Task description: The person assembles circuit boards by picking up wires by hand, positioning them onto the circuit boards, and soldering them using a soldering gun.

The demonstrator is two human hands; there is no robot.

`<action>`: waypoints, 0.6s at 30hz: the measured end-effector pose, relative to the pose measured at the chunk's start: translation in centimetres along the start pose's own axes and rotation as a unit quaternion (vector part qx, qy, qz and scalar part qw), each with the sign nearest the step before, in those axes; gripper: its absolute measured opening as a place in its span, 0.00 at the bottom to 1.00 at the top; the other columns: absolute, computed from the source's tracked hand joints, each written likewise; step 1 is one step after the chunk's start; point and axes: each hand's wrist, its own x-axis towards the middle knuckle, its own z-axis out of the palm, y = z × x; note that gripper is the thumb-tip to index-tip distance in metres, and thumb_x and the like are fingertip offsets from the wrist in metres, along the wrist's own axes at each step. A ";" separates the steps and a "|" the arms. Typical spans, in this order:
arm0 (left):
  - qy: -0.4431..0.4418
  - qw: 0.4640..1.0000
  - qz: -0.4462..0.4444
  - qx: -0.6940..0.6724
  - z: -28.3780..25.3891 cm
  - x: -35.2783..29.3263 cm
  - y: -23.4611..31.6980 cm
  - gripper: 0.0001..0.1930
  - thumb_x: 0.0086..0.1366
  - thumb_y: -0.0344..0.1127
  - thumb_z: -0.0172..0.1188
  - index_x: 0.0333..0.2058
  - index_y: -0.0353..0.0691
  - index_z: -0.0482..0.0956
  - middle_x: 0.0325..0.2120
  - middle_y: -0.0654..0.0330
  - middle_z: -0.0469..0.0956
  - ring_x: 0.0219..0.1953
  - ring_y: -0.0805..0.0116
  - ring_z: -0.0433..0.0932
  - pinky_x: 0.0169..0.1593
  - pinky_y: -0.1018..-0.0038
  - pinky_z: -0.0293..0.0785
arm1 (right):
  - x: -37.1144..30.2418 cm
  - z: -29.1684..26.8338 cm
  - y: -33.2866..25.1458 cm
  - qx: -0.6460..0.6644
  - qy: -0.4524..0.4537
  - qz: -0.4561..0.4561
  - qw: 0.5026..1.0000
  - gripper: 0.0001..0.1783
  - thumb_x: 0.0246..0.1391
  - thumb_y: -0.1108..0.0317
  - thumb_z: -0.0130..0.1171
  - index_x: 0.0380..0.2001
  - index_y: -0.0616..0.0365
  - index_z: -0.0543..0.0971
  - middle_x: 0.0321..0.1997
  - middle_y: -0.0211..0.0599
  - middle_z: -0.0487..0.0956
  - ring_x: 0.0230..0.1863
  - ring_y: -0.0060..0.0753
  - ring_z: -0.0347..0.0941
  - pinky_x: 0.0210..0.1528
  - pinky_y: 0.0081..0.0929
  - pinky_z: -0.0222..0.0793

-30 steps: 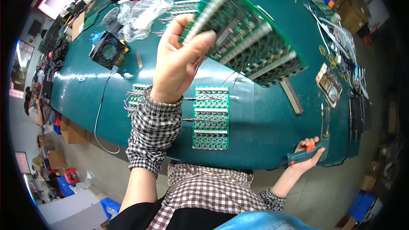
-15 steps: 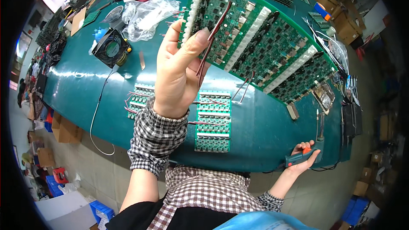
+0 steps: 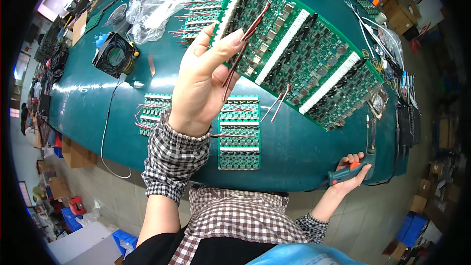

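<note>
Circuit board (image 3: 303, 54), left end pinched by left hand (image 3: 200, 71), thumb (image 3: 230, 43) in front, right hand (image 3: 351, 184) gripping soldering gun (image 3: 341, 175), cooling fan (image 3: 116, 55) (hub label (image 3: 116, 57) illegible)

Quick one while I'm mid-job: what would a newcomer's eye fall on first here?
First, the large green circuit panel, held up at a slant by the left hand across the upper middle of the view. Next, the green-and-orange tool in the right hand, at lower right. Then the black fan on the left part of the table.
</note>
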 end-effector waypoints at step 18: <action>-0.150 0.670 0.161 0.709 -4.4 2.1 -14.0 0.24 0.46 0.35 0.68 0.42 0.35 0.72 0.39 0.51 0.73 0.44 0.54 0.72 0.46 0.66 0.68 | 0.1 0.5 1.0 0.039 -0.048 0.040 0.997 0.23 0.52 0.50 0.58 0.39 0.59 0.67 0.32 0.33 0.71 0.37 0.36 0.72 0.66 0.47 0.51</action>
